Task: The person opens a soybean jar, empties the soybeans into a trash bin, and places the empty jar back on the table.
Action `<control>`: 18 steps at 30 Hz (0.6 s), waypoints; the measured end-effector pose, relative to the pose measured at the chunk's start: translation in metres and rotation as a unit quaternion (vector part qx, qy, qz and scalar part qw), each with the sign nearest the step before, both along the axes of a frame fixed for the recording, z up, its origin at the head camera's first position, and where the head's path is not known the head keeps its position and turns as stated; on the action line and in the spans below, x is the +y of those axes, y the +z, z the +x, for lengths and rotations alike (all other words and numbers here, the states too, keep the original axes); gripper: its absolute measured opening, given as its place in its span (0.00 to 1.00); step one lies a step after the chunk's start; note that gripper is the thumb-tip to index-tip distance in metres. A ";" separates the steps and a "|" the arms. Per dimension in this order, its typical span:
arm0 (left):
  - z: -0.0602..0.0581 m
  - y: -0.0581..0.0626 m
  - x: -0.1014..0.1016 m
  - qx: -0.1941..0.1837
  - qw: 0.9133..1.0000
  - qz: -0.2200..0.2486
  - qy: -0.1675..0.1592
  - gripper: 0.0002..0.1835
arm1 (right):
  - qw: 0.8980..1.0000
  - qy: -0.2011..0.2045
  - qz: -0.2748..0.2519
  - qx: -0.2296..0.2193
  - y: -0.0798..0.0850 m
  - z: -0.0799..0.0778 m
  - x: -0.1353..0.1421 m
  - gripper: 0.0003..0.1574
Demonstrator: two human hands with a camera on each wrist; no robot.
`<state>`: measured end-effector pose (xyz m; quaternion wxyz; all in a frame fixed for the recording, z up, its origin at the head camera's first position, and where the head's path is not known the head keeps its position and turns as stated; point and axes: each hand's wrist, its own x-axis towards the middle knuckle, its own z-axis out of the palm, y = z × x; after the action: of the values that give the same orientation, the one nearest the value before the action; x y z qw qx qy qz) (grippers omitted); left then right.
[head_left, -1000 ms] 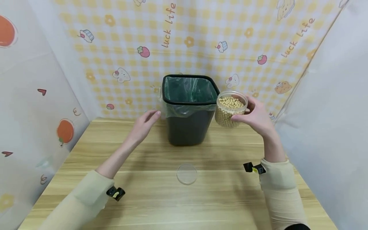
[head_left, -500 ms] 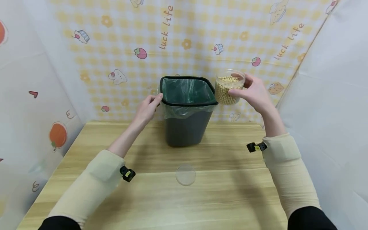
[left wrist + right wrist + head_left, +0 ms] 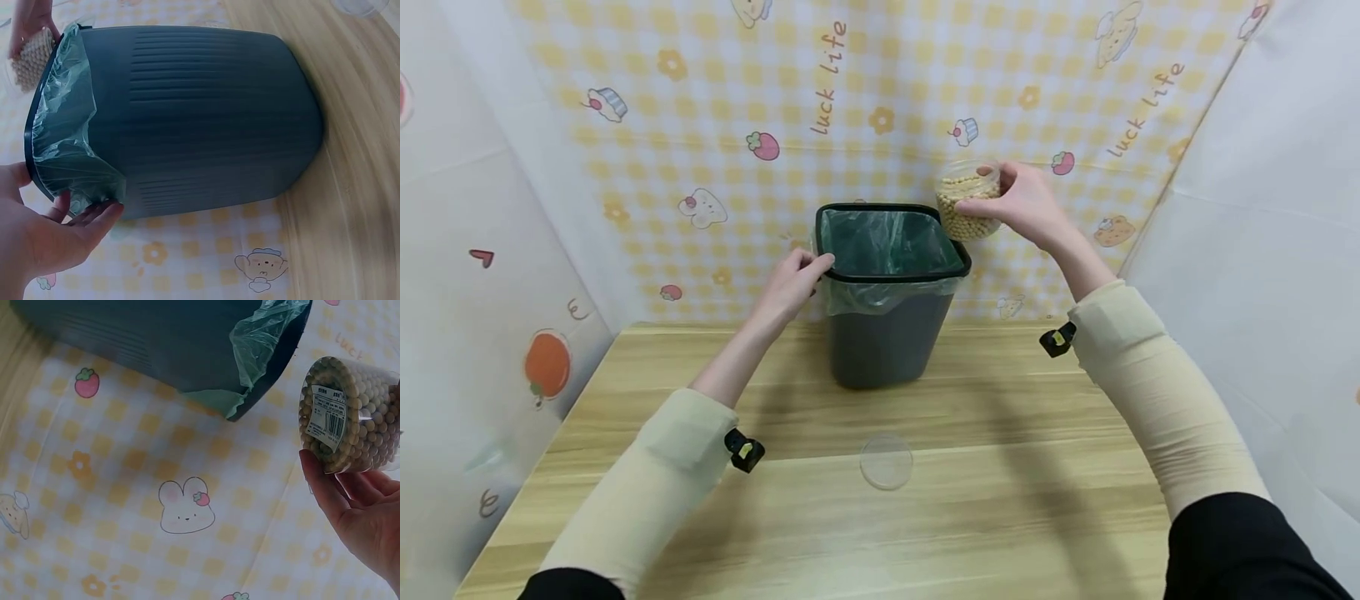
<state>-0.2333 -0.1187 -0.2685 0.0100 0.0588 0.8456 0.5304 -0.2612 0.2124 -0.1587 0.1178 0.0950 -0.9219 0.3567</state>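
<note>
My right hand grips a clear plastic jar of pale round soybeans, uncapped and nearly upright. It is beside the bin's right rim, a little above it in the head view. A printed label shows on the jar's base in the right wrist view. My left hand pinches the left front rim of a dark trash bin, thumb above and fingers curled under. A translucent green bin liner is folded over the rim. A clear round lid lies flat on the table in front of the bin.
The bin stands on a wood-grain table, close to a yellow checked cloth backdrop. White sheets hang on both sides, the right one near my right forearm.
My right hand has raised the jar and brought it left to the bin's right rim. My left hand has moved up to the bin and taken hold of its left rim.
</note>
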 end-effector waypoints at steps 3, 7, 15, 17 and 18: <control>-0.001 0.001 0.001 -0.007 1.000 0.011 -0.002 0.24 | 1.000 0.000 0.029 -0.003 0.002 -0.008 -0.007 0.51; -0.002 0.003 -0.001 -0.019 0.999 0.027 -0.008 0.22 | 0.999 0.009 0.050 -0.006 0.004 -0.018 -0.019 0.46; -0.004 0.007 -0.004 -0.045 0.999 0.015 -0.016 0.21 | 0.991 0.016 0.132 0.011 0.005 -0.036 -0.038 0.45; -0.004 0.008 -0.002 -0.042 0.999 0.012 -0.020 0.21 | 0.991 0.023 0.135 0.008 0.003 -0.039 -0.039 0.45; -0.004 0.008 -0.001 -0.041 0.999 0.008 -0.022 0.21 | 0.990 0.029 0.136 0.006 0.003 -0.040 -0.039 0.44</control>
<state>-0.2375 -0.1200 -0.2606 0.0557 0.0562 0.8389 0.5385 -0.3016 0.1731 -0.1562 0.0993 0.1386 -0.9580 0.2307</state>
